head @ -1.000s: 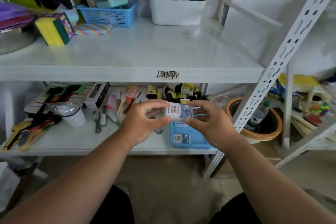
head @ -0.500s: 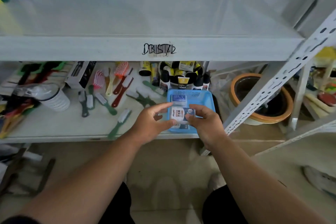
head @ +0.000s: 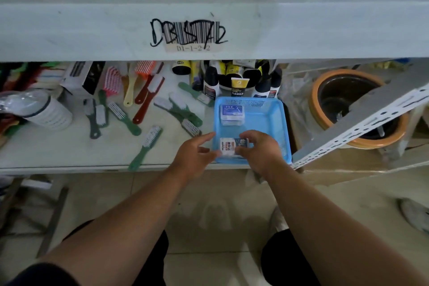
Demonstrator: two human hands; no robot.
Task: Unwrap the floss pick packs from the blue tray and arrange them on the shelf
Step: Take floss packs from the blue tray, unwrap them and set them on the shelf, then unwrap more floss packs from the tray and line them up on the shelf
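Note:
A blue tray (head: 276,121) sits at the front right of the lower shelf (head: 58,148). A floss pick pack (head: 228,146), white with a blue end, is held low over the tray's near part. My right hand (head: 260,148) grips its right end from above. My left hand (head: 195,155) touches its left end with thumb and fingertips, index finger stretched out. A second floss pick pack (head: 232,114) with a blue label lies in the tray's far left corner.
Several brushes (head: 148,144) with green, red and yellow handles lie scattered left of the tray. Black and yellow tubes (head: 239,83) stand behind it. A wrapped white cup (head: 46,111) lies at the left. The upper shelf's front edge (head: 185,32) overhangs. An orange-rimmed pot (head: 357,109) stands at the right.
Both hands have brought the pack down from in front of the upper shelf to just over the tray's near part. The view has tilted down and closer.

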